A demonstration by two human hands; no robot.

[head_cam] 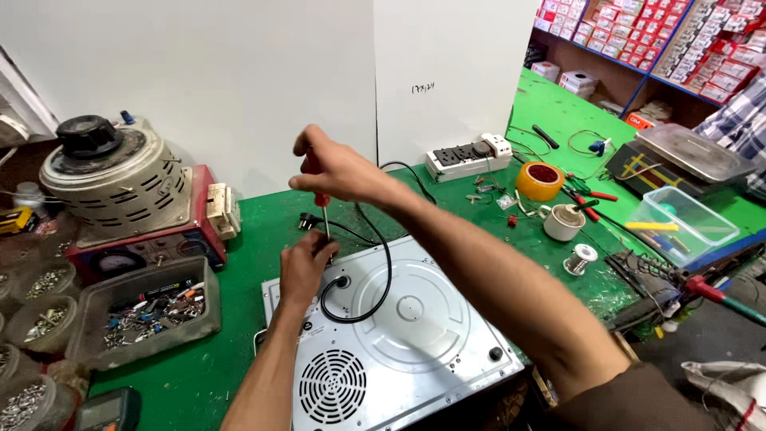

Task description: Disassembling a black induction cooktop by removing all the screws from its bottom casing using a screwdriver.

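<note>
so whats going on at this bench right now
A person is working on an upturned white appliance lying on a green bench. The right hand grips a red-handled screwdriver held upright, tip down at the casing's far corner. The left hand rests on that corner, beside the black power cord.

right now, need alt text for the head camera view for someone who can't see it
A person's right hand holds a red-handled screwdriver upright over the back panel of an upturned white appliance on a green workbench, while the left hand steadies the spot near its black power cord. Parts trays and tools lie around.
</note>
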